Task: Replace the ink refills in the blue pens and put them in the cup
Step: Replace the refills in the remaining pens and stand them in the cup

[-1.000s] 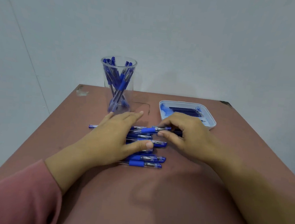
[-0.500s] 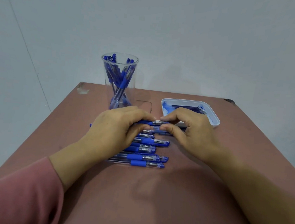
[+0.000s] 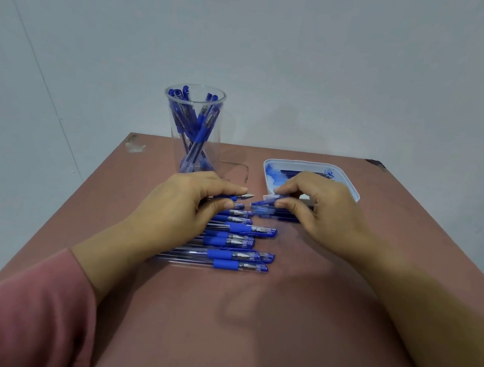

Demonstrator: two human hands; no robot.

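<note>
Just now the left hand [image 3: 181, 207] grips a blue pen [image 3: 244, 197] by the barrel, fingers and thumb curled round it, with its silver tip bare and pointing right. The right hand [image 3: 319, 212] pinches a small blue piece [image 3: 263, 204], apparently the cap, near that tip but apart from it. Both hands sit low over the far end of a row of pens [image 3: 239, 242] lying on the table [image 3: 252, 329]. The cup [image 3: 193, 127], already holding several pens, stands far left, and the tray [image 3: 353, 189] of refills [image 3: 302, 173] lies just beyond the right hand. The likeliest slip is the little cap escaping the pinch and dropping among the row, where it would be hard to spot. The left wrist lies over the row, so a careless shift could roll the pens about and mix finished with unfinished ones. The bare tip could smear ink on a finger. The right knuckles are close enough to the tray to nudge it, and the tall cup looks easy to tip.
</note>
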